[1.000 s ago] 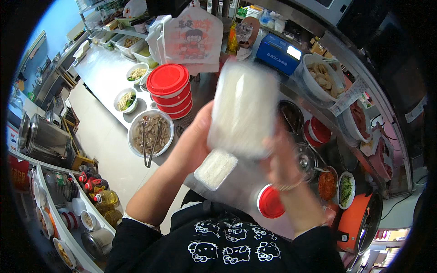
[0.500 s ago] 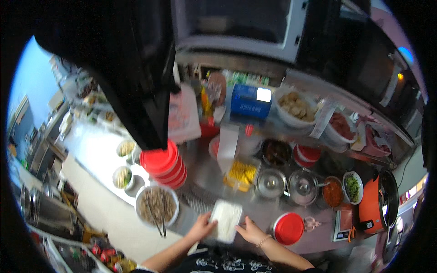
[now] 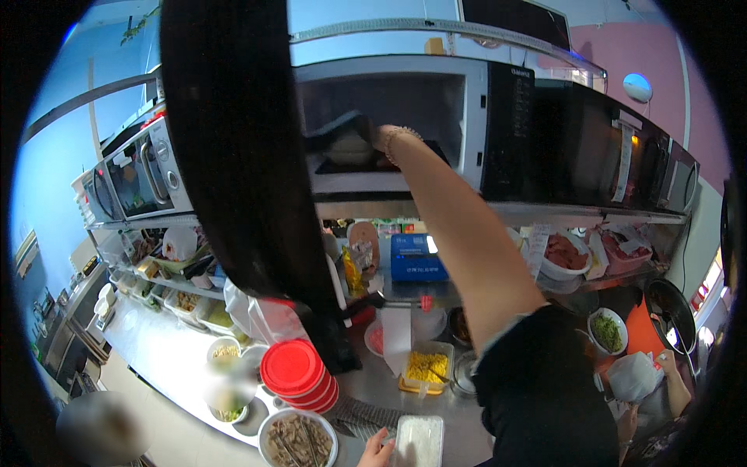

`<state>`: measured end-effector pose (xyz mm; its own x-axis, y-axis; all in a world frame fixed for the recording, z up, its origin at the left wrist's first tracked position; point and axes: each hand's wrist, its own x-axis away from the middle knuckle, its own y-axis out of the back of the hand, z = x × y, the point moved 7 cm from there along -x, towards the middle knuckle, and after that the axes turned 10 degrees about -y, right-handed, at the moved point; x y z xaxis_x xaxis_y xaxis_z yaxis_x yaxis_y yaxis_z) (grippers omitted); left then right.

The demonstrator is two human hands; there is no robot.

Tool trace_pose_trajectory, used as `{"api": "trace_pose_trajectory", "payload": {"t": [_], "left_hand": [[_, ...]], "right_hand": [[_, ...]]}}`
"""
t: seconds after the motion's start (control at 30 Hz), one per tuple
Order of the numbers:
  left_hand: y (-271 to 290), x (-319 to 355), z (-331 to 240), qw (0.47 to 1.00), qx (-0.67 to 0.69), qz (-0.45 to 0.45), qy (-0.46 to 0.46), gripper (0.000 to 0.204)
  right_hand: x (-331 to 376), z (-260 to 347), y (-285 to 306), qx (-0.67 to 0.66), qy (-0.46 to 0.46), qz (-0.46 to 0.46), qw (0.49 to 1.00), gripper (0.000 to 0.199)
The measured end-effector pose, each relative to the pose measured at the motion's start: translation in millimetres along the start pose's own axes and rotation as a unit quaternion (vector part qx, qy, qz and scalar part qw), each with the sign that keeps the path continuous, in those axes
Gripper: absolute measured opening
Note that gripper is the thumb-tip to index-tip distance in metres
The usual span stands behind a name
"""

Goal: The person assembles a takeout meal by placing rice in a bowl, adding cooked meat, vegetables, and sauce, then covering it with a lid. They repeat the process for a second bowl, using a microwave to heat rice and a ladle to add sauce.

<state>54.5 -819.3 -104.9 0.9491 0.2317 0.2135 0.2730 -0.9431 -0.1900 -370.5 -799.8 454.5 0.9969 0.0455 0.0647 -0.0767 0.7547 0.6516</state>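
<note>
A dark round bowl (image 3: 348,144) inside the open white microwave oven (image 3: 467,132) is gripped by the right hand (image 3: 379,138); the left hand (image 3: 379,451) is laid, fingers loosely apart, against a rectangular white-filled plastic container (image 3: 419,440) on the near steel desk (image 3: 167,366).

My right hand (image 3: 372,138) is up inside the open microwave (image 3: 436,124), fingers on a dark-lidded bowl (image 3: 346,144) on its floor — whether I'm gripping it I can't tell. The microwave's dark door (image 3: 233,156) swings across my view. My left hand (image 3: 379,450) rests low on the steel counter (image 3: 171,366), touching the left edge of a white-lidded rectangular container (image 3: 420,440) near the counter's front edge. Just left lies a bowl of brown strips (image 3: 296,440), behind it a stack of red lids (image 3: 299,373).
</note>
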Motion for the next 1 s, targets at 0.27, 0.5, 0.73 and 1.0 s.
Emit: {"api": "trace_pose_trajectory", "payload": {"t": [0.27,0.5,0.73,1.0], "left_hand": [[8.9,-3.4,-26.1,0.997,-0.027,0.042,-0.064,0.041],[-6.3,7.7,-106.8,0.992,0.005,0.061,-0.112,0.037],[-56.6,-5.3,-237.3,0.937,0.223,0.17,-0.211,0.073],[-84.1,22.8,-142.4,0.979,0.13,0.159,-0.007,0.064]], "right_hand": [[-60.5,21.2,-40.1,-0.163,-0.022,0.096,0.982,0.039],[84.4,-37.7,6.6,-0.349,0.049,0.139,0.926,0.038],[297.3,-226.8,10.2,-0.46,0.139,0.158,0.862,0.043],[391.0,-445.5,-147.2,-0.368,-0.131,0.104,0.915,0.047]]}}
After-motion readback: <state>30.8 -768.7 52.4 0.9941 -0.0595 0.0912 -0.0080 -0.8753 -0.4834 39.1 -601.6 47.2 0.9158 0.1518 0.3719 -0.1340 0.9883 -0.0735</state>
